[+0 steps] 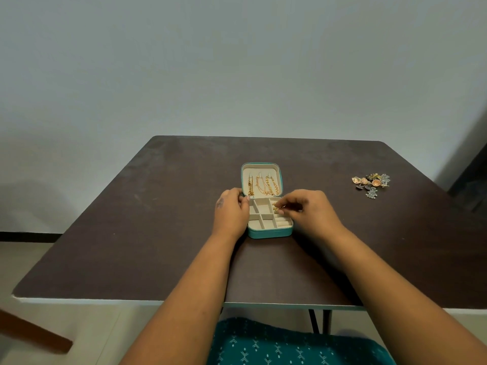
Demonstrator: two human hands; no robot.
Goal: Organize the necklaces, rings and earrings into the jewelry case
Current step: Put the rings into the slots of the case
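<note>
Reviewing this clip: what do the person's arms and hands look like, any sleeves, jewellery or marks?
Both forearms are bare, with no sleeves, watch or bracelets in view. The left hand has a small dark mark on its back; what it is cannot be made out. The right hand shows no rings or marks.

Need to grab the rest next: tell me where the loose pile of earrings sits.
In the head view, the loose pile of earrings lies on the table at far right, well apart from the jewelry case and beyond the right hand.

Head view, down over table (131,233)
</note>
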